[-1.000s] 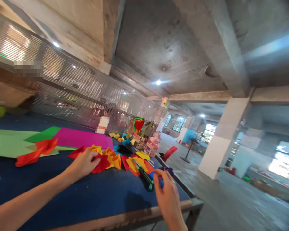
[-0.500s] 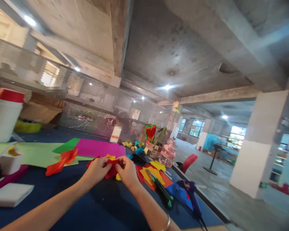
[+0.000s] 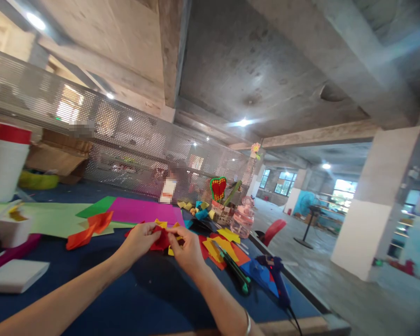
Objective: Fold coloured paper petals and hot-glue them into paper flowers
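Observation:
A small piece of red paper, folded or crumpled, is pinched between my two hands above the dark blue tabletop. My left hand grips its left side with thumb and forefinger. On the opposite side, my right hand is closed with thumb and fingertips at the red paper's edge. Yellow pieces show just behind and under the hands. To the right of my right hand lie red, orange and yellow paper pieces with a green and black cutter across them.
A blue hot glue gun with a cord lies near the table's right edge. Behind the hands are a magenta sheet, an orange strip and a clear pink bottle. A white box sits at left.
My right hand's fingers have shifted slightly on the red paper, and more of the paper shows between the hands. The view has tilted a little.

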`<state>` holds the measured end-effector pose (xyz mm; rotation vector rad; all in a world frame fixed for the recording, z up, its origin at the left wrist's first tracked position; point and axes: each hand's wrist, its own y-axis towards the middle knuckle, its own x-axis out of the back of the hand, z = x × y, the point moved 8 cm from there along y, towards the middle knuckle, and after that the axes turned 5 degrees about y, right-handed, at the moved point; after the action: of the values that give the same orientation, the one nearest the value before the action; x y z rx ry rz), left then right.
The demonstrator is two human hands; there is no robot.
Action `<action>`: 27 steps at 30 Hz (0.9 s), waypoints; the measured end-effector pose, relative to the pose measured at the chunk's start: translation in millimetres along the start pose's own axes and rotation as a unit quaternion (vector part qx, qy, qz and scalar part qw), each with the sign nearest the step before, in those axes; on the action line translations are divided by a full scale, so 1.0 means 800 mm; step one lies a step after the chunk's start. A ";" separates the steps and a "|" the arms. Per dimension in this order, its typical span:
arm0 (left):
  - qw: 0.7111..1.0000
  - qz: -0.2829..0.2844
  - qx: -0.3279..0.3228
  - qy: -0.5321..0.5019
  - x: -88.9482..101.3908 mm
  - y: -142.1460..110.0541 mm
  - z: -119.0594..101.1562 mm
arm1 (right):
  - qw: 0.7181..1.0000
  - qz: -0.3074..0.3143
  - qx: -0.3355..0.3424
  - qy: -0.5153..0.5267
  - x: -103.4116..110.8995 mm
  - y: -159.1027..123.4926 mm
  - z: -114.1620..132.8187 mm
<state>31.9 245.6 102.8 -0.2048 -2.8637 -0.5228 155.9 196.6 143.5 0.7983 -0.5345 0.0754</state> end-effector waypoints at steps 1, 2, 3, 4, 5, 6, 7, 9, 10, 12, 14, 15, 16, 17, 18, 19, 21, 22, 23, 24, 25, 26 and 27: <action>1.000 -0.001 -0.003 0.007 0.000 0.000 -0.001 | 1.000 0.006 0.004 -0.002 -0.001 0.000 0.002; 1.000 0.000 -0.008 0.011 0.000 0.000 -0.002 | 1.000 0.013 0.002 0.000 -0.002 0.000 0.003; 1.000 0.000 -0.015 0.015 0.000 -0.001 -0.005 | 1.000 0.017 -0.007 0.007 -0.003 0.000 0.002; 0.999 0.000 -0.023 0.023 0.000 -0.001 -0.008 | 1.000 0.011 -0.021 0.020 -0.003 0.000 -0.001; 0.999 -0.002 -0.033 0.040 0.001 -0.003 -0.011 | 0.998 -0.005 -0.039 0.040 -0.001 0.000 -0.005; 0.997 -0.005 -0.042 0.060 0.001 -0.004 -0.014 | 0.996 -0.030 -0.055 0.066 0.002 0.000 -0.009; 0.995 -0.010 -0.048 0.082 0.002 -0.005 -0.016 | 0.992 -0.057 -0.066 0.093 0.006 0.000 -0.013; 0.991 -0.016 -0.054 0.122 0.003 -0.007 -0.018 | 0.985 -0.086 -0.075 0.128 0.009 0.001 -0.016; 0.989 -0.017 -0.055 0.136 0.003 -0.007 -0.018 | 0.986 -0.084 -0.074 0.125 0.008 0.001 -0.016; 0.985 -0.017 -0.058 0.161 0.003 -0.008 -0.019 | 0.992 -0.061 -0.066 0.088 0.005 0.002 -0.012; 0.980 -0.016 -0.064 0.188 0.002 -0.009 -0.021 | 0.996 -0.048 -0.054 0.046 0.003 0.002 -0.008; 0.978 -0.015 -0.066 0.197 0.001 -0.010 -0.023 | 0.997 -0.049 -0.046 0.030 0.004 0.001 -0.007; 0.977 -0.015 -0.067 0.204 0.001 -0.011 -0.025 | 0.998 -0.053 -0.039 0.016 0.005 0.001 -0.005; 0.975 -0.017 -0.067 0.211 0.001 -0.012 -0.027 | 0.998 -0.057 -0.033 0.000 0.006 0.000 -0.004; 0.973 -0.021 -0.067 0.220 0.001 -0.014 -0.030 | 0.998 -0.059 -0.025 -0.021 0.007 0.000 -0.003; 0.970 -0.027 -0.068 0.233 0.001 -0.015 -0.032 | 0.997 -0.058 -0.015 -0.046 0.007 0.000 -0.001; 0.960 -0.039 -0.072 0.268 0.002 -0.018 -0.037 | 0.994 -0.051 0.007 -0.100 0.007 0.000 0.004; 0.956 -0.044 -0.077 0.281 0.001 -0.019 -0.039 | 0.991 -0.047 0.020 -0.125 0.006 0.000 0.008; 0.953 -0.046 -0.082 0.288 0.001 -0.020 -0.040 | 0.988 -0.045 0.033 -0.145 0.006 -0.001 0.011; 0.952 -0.046 -0.086 0.289 0.000 -0.020 -0.041 | 0.985 -0.044 0.046 -0.162 0.005 -0.001 0.014; 0.953 -0.045 -0.089 0.287 0.000 -0.019 -0.040 | 0.982 -0.044 0.058 -0.175 0.005 -0.002 0.017; 0.953 -0.044 -0.090 0.285 -0.001 -0.019 -0.039 | 0.979 -0.044 0.070 -0.185 0.004 -0.003 0.019; 0.954 -0.043 -0.090 0.283 -0.001 -0.018 -0.037 | 0.977 -0.044 0.081 -0.194 0.003 -0.003 0.021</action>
<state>35.5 221.3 125.2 0.0403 -2.2741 -0.7248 151.8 182.6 152.7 1.0023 -0.8688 -0.1227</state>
